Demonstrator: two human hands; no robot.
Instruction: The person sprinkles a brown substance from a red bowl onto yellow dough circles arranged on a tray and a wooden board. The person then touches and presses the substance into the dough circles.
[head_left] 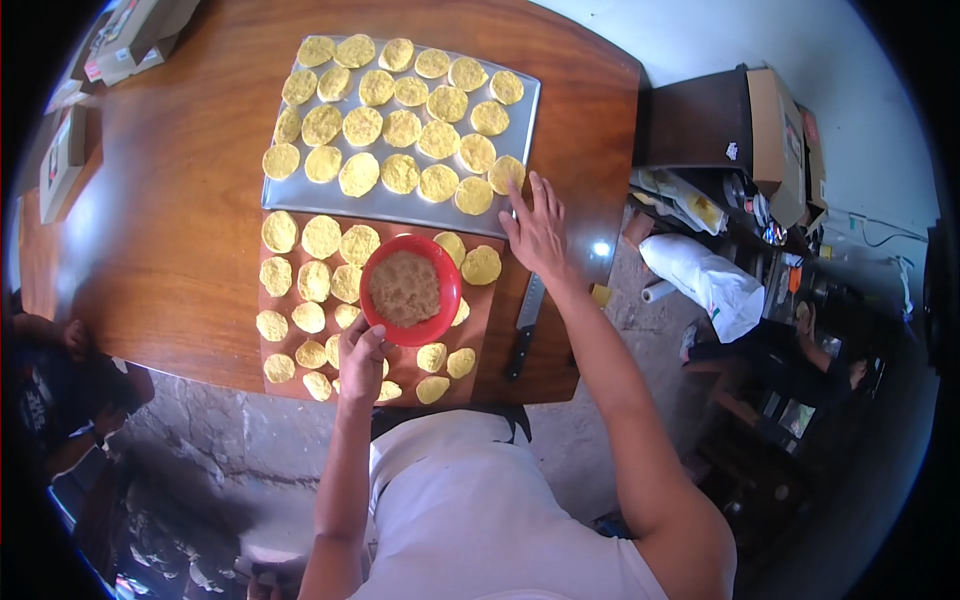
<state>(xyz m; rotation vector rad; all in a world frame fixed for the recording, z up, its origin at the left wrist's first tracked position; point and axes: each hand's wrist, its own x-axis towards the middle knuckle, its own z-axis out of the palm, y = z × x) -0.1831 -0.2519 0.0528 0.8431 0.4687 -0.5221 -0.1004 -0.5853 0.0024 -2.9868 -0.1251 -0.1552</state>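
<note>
My left hand (362, 358) grips the near-left rim of a red bowl (451, 318), which contains a light-brown, grainy, sugar-like heap (404, 288). The bowl overlaps several round yellow bread-like slices on a brown board (486, 325). Beyond the board lies a metal tray (522, 118) with rows of similar slices. At the tray's near-right corner my right hand (540, 230) is open, fingers apart, its fingertips right at a yellow slice (506, 174). A long knife (526, 322) with a black handle rests beside the board, below my right hand.
The wooden table (200, 250) carries cardboard boxes (135, 40) at the far left. On the right stand a dark cabinet (690, 120), a carton (775, 150) and a white sack (705, 280). Another person (60, 390) sits at the left; someone's limbs (770, 345) show at right.
</note>
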